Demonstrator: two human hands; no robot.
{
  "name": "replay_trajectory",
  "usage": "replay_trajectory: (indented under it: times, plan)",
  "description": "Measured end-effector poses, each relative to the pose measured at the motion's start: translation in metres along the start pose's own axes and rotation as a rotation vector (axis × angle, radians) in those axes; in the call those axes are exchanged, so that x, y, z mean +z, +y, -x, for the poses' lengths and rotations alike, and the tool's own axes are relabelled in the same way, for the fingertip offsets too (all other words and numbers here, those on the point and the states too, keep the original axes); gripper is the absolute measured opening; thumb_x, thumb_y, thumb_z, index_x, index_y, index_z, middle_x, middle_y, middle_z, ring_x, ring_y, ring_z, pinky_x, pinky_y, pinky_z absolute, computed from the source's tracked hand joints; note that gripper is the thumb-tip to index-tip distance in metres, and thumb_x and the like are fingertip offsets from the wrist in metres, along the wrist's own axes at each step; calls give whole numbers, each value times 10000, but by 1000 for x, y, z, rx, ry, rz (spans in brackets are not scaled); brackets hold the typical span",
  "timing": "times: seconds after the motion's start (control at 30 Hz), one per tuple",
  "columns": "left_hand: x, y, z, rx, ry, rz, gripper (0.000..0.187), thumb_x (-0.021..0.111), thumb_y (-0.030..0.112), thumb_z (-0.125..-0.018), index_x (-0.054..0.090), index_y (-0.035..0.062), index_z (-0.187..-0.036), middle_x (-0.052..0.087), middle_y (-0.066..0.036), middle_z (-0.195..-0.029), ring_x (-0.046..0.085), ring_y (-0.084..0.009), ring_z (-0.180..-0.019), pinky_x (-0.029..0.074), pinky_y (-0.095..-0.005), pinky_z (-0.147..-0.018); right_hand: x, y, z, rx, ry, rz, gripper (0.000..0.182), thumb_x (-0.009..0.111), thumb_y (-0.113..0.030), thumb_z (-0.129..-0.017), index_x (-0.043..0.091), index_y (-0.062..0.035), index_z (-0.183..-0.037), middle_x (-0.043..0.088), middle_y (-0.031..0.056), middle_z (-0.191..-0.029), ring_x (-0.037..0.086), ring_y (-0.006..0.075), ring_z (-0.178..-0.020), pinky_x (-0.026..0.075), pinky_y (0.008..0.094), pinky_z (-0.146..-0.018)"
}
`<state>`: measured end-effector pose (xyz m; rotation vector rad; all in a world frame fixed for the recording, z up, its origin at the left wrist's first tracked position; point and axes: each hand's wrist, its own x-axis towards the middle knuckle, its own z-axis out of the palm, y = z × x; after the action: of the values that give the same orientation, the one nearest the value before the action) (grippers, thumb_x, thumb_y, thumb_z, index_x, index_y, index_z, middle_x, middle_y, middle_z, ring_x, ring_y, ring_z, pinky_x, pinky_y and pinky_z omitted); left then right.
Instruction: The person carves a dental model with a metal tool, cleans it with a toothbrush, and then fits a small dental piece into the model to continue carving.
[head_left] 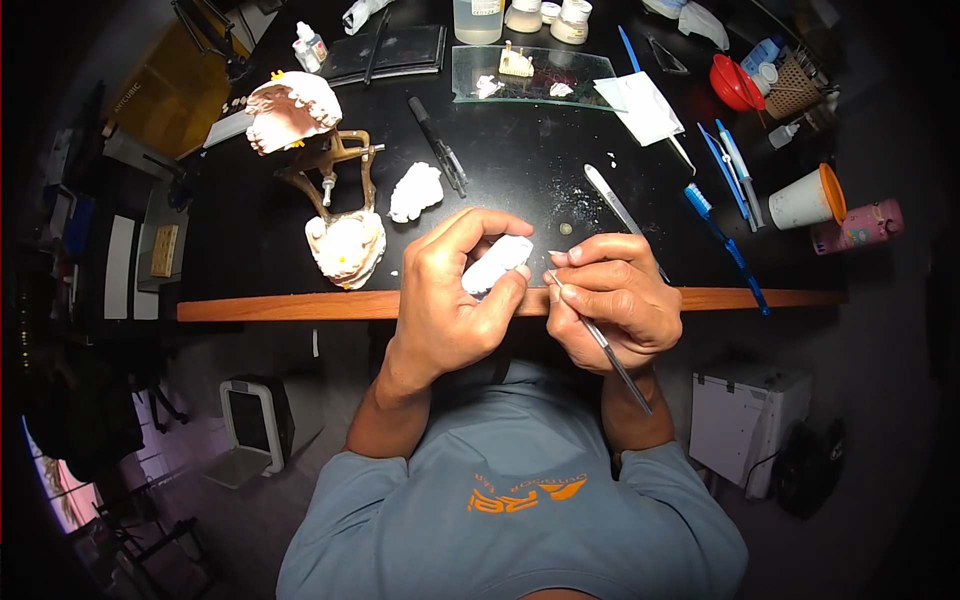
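Observation:
My left hand [440, 300] is closed around a white, oblong, plaster-like piece [500, 263], with the thumb and fingers on its sides. Close by on the right, my right hand [622, 305] grips a thin metal dental hand tool [612, 355] like a pen. Its handle slants down toward my body, and its tip shows near my fingertips, apart from the white piece. Both hands are over the table's front edge. A small greenish bit [566, 229] lies on the table just beyond my right fingertips.
On the left stands a metal articulator [368, 185] with an upper dental cast [292, 112] and a lower cast [346, 248]. A white lump [416, 192], black pen [438, 145], metal spatula [615, 200], blue toothbrush [728, 245], glass slab [540, 85] and cup [800, 200] lie around.

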<state>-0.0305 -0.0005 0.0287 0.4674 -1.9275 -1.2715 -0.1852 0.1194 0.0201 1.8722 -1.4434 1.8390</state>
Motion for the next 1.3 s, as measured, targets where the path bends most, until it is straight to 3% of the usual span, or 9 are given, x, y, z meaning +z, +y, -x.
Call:
replay_trajectory:
  times: [0.17,0.53,0.67,0.83,1.3]
  plan:
    - [1,-2,0,14,4,6,276,748,-1,-783,745,-22,-1059,709,-126,-882,634,-175,-702,511,-319,-664,-1,0,-2,-13,1,19,246,789,159,-689,749,-16,-856,778,123,-805,746,274,-943,668,347,-784]
    - [1,-4,0,22,-8,-2,269,739,-2,-787,744,-17,-1055,708,-122,-874,634,-168,-691,508,-313,-651,-2,-2,-4,-20,-8,22,216,786,130,-723,738,-22,-868,781,113,-794,738,274,-938,637,347,-801]
    - [1,1,-1,47,16,25,256,811,33,-813,743,-10,-1056,710,-109,-867,652,-157,-686,501,-301,-632,-3,-3,-3,12,3,-29,209,757,140,-739,716,-27,-857,776,124,-788,721,274,-935,651,355,-805]
    - [3,-3,-1,91,30,-19,297,897,94,-821,744,-5,-1057,713,-105,-873,671,-163,-696,507,-296,-634,-8,3,3,73,80,-134,204,805,110,-718,734,-33,-845,788,104,-825,739,276,-913,612,358,-789]
    - [3,-1,-3,122,-1,-72,239,824,4,-795,762,2,-1025,732,-129,-883,739,-224,-766,554,-326,-687,-4,-2,-4,12,-43,-51,249,879,83,-708,793,-30,-912,803,91,-863,722,276,-949,606,380,-815]
